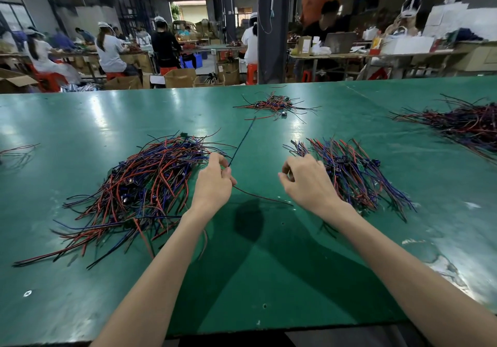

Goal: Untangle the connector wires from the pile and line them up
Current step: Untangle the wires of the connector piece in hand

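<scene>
A tangled pile of red, blue and black connector wires (139, 185) lies on the green table (258, 266) at my left. My left hand (213, 182) sits at the pile's right edge and pinches one wire (243, 139); its blue end sticks up and away, and a red tail trails right across the table. A neater bundle of wires (355, 174) lies at my right. My right hand (306, 180) hovers at the bundle's left edge with fingers curled; nothing is visibly held in it.
A small wire heap (274, 104) lies further back in the middle, and a large one (462, 123) at the far right. A few loose wires (18, 150) lie at the left edge. Workers sit at benches beyond the table's far edge.
</scene>
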